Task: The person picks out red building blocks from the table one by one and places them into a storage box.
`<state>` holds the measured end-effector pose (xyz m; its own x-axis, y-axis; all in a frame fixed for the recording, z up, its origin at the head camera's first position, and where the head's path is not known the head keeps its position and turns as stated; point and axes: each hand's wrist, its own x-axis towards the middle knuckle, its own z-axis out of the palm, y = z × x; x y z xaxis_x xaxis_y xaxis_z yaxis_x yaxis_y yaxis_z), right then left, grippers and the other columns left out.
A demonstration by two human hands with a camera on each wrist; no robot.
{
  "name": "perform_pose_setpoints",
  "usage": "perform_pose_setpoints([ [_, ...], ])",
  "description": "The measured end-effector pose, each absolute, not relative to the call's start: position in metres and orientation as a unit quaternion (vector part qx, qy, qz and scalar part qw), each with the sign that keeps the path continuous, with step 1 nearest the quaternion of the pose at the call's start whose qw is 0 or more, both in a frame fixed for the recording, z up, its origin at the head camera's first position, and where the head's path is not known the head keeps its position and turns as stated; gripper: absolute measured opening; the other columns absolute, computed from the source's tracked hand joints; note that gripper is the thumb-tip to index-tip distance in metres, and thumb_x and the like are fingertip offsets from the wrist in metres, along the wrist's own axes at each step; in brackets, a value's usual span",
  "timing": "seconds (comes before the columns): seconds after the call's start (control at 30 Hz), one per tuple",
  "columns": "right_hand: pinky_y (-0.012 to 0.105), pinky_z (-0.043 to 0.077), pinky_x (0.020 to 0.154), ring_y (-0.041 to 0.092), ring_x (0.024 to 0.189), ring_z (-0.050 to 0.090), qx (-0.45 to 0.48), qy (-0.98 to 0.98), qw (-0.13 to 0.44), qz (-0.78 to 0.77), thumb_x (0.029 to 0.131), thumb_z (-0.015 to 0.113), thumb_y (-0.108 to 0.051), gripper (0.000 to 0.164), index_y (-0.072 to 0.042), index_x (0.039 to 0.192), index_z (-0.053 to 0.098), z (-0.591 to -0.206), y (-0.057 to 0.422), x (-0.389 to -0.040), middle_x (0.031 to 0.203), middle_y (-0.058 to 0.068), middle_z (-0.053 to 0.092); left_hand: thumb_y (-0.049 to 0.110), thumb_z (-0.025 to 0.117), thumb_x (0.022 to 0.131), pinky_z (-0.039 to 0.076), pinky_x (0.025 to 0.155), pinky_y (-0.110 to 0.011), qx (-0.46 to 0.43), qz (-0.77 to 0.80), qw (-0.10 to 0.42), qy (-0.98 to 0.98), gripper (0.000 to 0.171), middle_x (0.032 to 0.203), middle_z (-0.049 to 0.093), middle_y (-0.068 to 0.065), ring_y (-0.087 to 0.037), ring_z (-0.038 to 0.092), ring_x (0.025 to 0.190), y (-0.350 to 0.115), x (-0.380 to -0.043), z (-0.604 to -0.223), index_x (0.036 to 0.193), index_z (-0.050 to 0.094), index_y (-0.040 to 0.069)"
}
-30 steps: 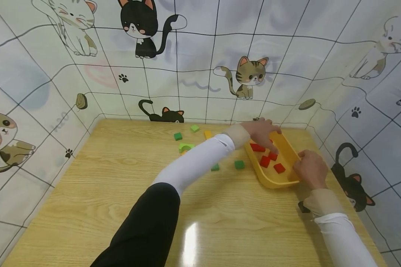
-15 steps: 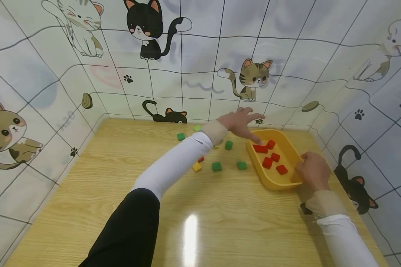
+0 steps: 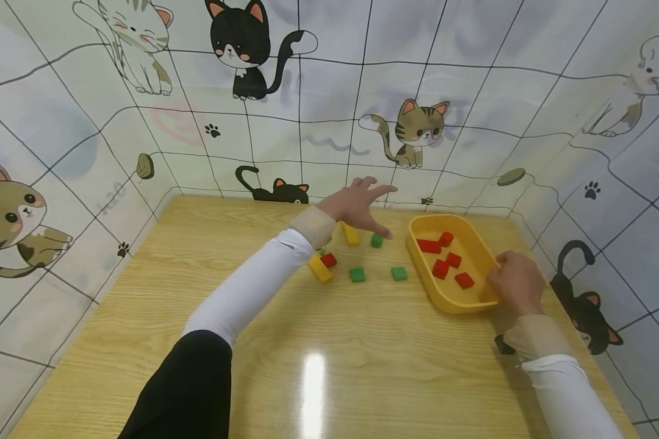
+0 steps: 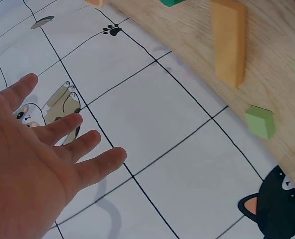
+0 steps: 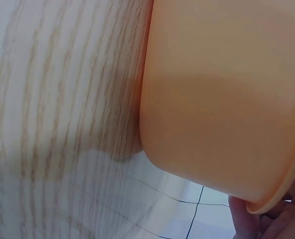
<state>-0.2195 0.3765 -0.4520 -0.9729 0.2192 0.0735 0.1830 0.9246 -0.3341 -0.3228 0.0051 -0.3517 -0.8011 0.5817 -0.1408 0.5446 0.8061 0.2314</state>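
My left hand (image 3: 357, 207) hovers over the back of the table with fingers spread and nothing held. Below it lie a yellow block (image 3: 350, 234) and a green block (image 3: 376, 241). In the left wrist view the spread hand (image 4: 33, 164) is apart from a yellow bar-shaped block (image 4: 230, 45) and a light green block (image 4: 260, 122). My right hand (image 3: 516, 283) grips the right rim of a yellow plastic tray (image 3: 456, 306); its fingers (image 5: 244, 219) curl at the rim in the right wrist view. Several red blocks (image 3: 440, 269) lie inside the tray.
On the wooden table (image 3: 252, 366), left of the tray, are a red block (image 3: 328, 260), another yellow block (image 3: 321, 268) and two more green blocks (image 3: 357, 274). A cat-patterned sheet (image 3: 329, 79) stands along the back and sides.
My left hand has moved left from above the tray to over the loose blocks, uncovering the red blocks in the tray. The right hand keeps its grip on the rim.
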Motion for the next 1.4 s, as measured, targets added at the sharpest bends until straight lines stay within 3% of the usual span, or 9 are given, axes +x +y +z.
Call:
perform_pose_setpoints([
  [0.4,0.049,0.047,0.064,0.045,0.088,0.061,-0.107,-0.98,0.054,0.159,0.084,0.054,-0.014,0.044,0.011,0.12,0.062,-0.453,0.376,-0.22,0.114,0.032,0.066,0.076,0.073,0.074,0.047,0.108,-0.057,0.289,0.106,0.109,0.945,0.108,0.167,0.023,-0.008,-0.034,0.028,0.151,-0.035,-0.31,-0.379,0.162,0.021,0.039],
  [0.7,0.052,0.048,0.065,0.048,0.09,0.061,-0.099,-0.981,0.064,0.154,0.084,0.053,-0.014,0.044,0.011,0.119,0.062,-0.452,0.377,-0.218,0.114,0.033,0.066,0.061,0.081,0.078,0.048,0.106,-0.058,0.274,0.121,0.158,0.941,0.099,0.168,0.021,-0.005,-0.031,0.025,0.152,-0.044,-0.296,-0.404,0.16,0.031,0.036],
  [0.97,0.053,0.049,0.067,0.047,0.09,0.061,-0.108,-0.98,0.054,0.158,0.083,0.054,-0.013,0.046,0.012,0.12,0.061,-0.452,0.375,-0.218,0.115,0.033,0.066,0.052,0.083,0.081,0.05,0.104,-0.052,0.27,0.109,0.188,0.938,0.084,0.161,0.034,-0.007,-0.031,0.037,0.143,-0.043,-0.285,-0.427,0.154,0.046,0.029],
  [1.2,0.054,0.048,0.066,0.047,0.09,0.061,-0.106,-0.98,0.065,0.158,0.083,0.053,-0.014,0.045,0.011,0.119,0.063,-0.454,0.376,-0.218,0.113,0.032,0.066,0.044,0.081,0.083,0.05,0.105,-0.047,0.267,0.086,0.177,0.943,0.069,0.158,0.041,-0.008,-0.027,0.044,0.136,-0.041,-0.282,-0.439,0.145,0.057,0.026],
  [1.4,0.054,0.049,0.068,0.047,0.089,0.061,-0.109,-0.979,0.063,0.161,0.083,0.053,-0.013,0.044,0.011,0.118,0.062,-0.453,0.376,-0.219,0.113,0.032,0.066,0.027,0.077,0.085,0.053,0.09,-0.038,0.272,0.066,0.177,0.944,0.057,0.138,0.055,-0.008,-0.023,0.053,0.116,-0.044,-0.28,-0.44,0.139,0.061,0.019],
])
